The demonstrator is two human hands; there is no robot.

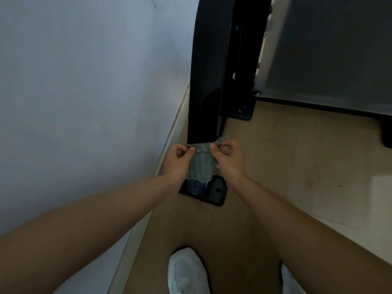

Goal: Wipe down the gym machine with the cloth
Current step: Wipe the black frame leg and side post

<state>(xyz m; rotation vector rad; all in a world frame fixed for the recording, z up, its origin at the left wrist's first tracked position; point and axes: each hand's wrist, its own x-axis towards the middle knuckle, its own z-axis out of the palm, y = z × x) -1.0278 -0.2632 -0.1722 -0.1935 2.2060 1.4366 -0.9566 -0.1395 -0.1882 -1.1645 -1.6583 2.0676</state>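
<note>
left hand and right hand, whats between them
In the head view, a grey-green textured cloth spans between the left hand and right hand, each pinching a top corner.

Grey-green waffle-textured cloth hangs pinched at its top corners by my left hand and right hand, right over the foot of the glossy black gym machine.

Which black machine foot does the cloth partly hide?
The near foot, its upper end behind the green cloth; the far foot, beside the grey panel, shows uncovered.
</note>
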